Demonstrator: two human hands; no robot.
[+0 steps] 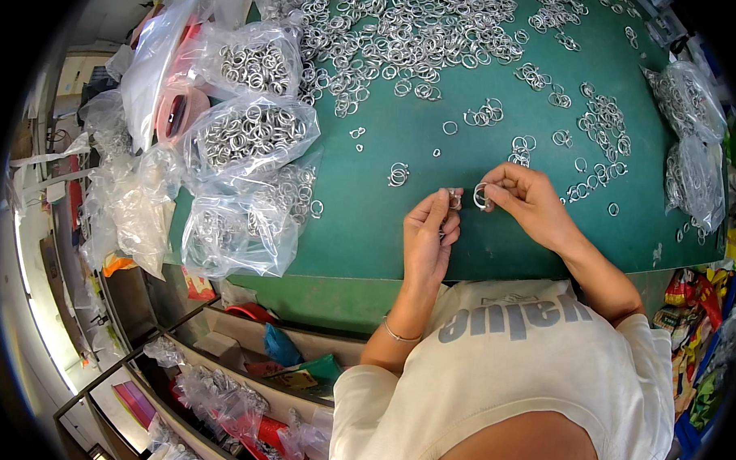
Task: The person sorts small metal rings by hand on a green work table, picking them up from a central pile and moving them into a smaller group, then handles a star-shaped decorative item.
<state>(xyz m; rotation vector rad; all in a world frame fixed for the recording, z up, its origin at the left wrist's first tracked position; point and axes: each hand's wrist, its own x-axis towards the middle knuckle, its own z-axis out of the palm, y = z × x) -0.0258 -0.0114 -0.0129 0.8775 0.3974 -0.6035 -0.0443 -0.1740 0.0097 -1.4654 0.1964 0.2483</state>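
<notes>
Both of my hands are over the near part of the green tabletop [352, 229], close together. My left hand [429, 232] is closed on small silver metal rings [455, 201], which stick out past the fingertips. Between thumb and fingers, my right hand [525, 199] pinches one silver ring [480, 196], held just apart from the left hand's rings. A small cluster of rings [398, 174] lies left of my hands, and another cluster [521, 149] lies just beyond the right one. Two tiny metal pieces [357, 133] rest farther left.
A large heap of rings [415, 37] covers the table's far side. Clear plastic bags of rings [254, 133] line the left edge; more bags [696, 120] lie at the right. Loose ring clusters [603, 125] are scattered right of centre. Open drawers [257, 388] with bags stand below left.
</notes>
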